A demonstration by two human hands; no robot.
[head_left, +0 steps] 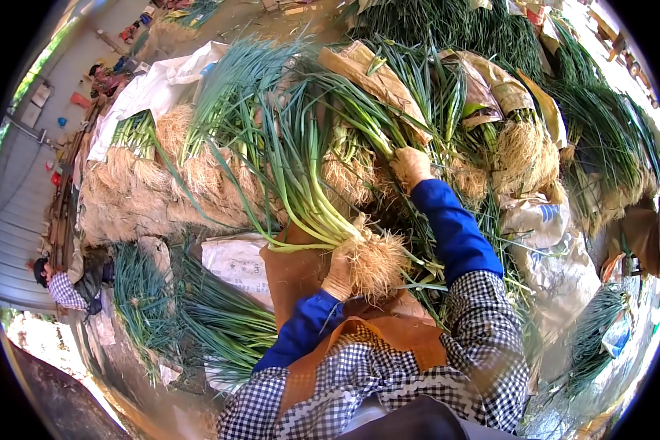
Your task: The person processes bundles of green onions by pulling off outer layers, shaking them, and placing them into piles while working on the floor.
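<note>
Close in front of my apron, my left hand [336,276] is closed around the root end of a bunch of green onions [317,209]. Their shaggy tan roots [375,265] spread beside the hand, and the long leaves arch up and away to the left. Farther out and to the right, my right hand [412,166] is closed on the stalks of more green onions [370,132] in the pile, just below a brown paper sheet [378,81]. Its fingertips are partly hidden among the stalks.
A long heap of rooty onion bunches [205,176] runs across in front, partly covered by white sacking [147,92]. Loose onions [220,315] lie at the lower left. More onions [601,117] are piled at the right. Another person [62,287] is at the far left.
</note>
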